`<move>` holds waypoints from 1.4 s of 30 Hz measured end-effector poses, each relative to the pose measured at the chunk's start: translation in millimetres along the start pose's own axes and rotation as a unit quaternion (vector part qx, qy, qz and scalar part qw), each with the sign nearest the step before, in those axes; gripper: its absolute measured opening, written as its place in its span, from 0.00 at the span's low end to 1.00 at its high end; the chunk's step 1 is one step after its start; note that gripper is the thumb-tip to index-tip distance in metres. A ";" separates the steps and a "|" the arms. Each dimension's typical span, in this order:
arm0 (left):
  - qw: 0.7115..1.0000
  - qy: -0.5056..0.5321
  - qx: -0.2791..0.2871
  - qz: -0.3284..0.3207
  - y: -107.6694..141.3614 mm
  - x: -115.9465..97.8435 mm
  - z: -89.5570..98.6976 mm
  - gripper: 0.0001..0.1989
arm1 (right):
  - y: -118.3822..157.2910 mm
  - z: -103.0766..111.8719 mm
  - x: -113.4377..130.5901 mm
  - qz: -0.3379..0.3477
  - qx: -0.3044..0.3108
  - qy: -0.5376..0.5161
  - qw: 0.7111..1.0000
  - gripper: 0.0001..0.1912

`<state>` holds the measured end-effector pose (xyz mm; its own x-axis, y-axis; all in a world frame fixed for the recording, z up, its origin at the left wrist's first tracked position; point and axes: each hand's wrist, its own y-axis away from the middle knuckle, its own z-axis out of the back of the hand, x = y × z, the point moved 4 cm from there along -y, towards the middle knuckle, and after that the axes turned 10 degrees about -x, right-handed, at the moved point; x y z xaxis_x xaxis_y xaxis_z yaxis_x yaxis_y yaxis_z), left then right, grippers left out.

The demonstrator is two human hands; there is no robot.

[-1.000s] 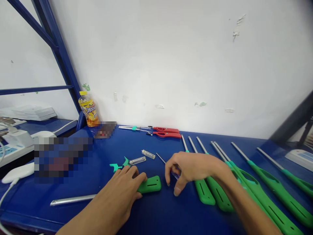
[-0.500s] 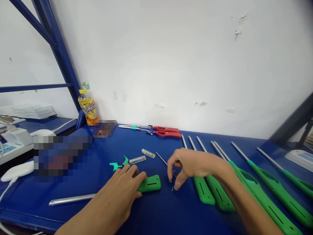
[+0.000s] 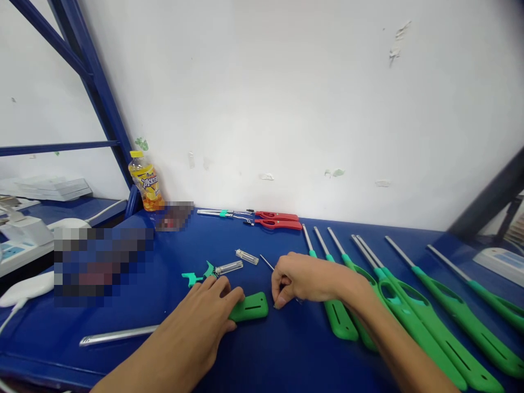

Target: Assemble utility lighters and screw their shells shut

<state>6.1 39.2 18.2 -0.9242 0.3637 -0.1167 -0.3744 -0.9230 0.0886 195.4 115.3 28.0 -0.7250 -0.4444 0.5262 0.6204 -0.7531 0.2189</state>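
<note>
My left hand (image 3: 210,311) is closed over a green lighter (image 3: 252,307) lying on the blue table, and its metal tube (image 3: 118,334) sticks out to the left beneath my forearm. To the right of its handle end, the thumb and forefinger of my right hand (image 3: 289,281) are pinched together just above the tabletop, with a tiny screw at their tips, mostly hidden. Behind that hand lies a screwdriver (image 3: 267,262), its shaft showing and its handle mostly covered. Two clear fuel tanks (image 3: 247,256) and teal plastic trigger pieces (image 3: 209,269) rest beyond my left hand.
Several green lighters (image 3: 450,295) lie in a row at right. Two red lighter bodies (image 3: 278,224) with wires and metal tubes are near the wall. A drink bottle (image 3: 147,183) stands at back left, by a blue frame (image 3: 108,120). White chargers and cables (image 3: 28,289) lie left.
My right hand has moved slightly left, and its thumb and forefinger have closed on the tiny screw. My left hand stays on the green lighter. The camera view has shifted a little.
</note>
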 end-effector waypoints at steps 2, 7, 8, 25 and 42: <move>1.000 0.000 -0.006 -0.002 -0.5 0.7 -1.5 0.18 | 1.3 2.1 0.2 -0.005 -0.003 0.005 1.000 0.03; 1.000 -0.002 -0.010 -0.006 -2.5 2.0 -4.4 0.17 | 3.2 5.8 -1.0 -0.021 -0.016 0.005 1.000 0.04; 1.000 -0.004 -0.007 -0.005 -2.6 2.3 -4.7 0.17 | 2.8 6.1 -1.8 -0.024 -0.021 0.004 0.999 0.06; 1.000 -0.002 -0.003 -0.004 -1.3 0.2 -2.1 0.17 | 1.2 6.2 -4.2 -0.021 -0.025 0.013 0.999 0.08; 1.000 -0.024 0.006 0.002 -1.7 -4.4 1.4 0.19 | -4.1 6.1 16.0 0.079 -0.100 -0.182 0.975 0.12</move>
<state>10.7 39.4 19.9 -0.9283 0.3656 -0.0687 -0.3710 -0.9231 0.1013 183.1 114.2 40.5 -0.4481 -0.3885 0.8051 0.6192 -0.7845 -0.0339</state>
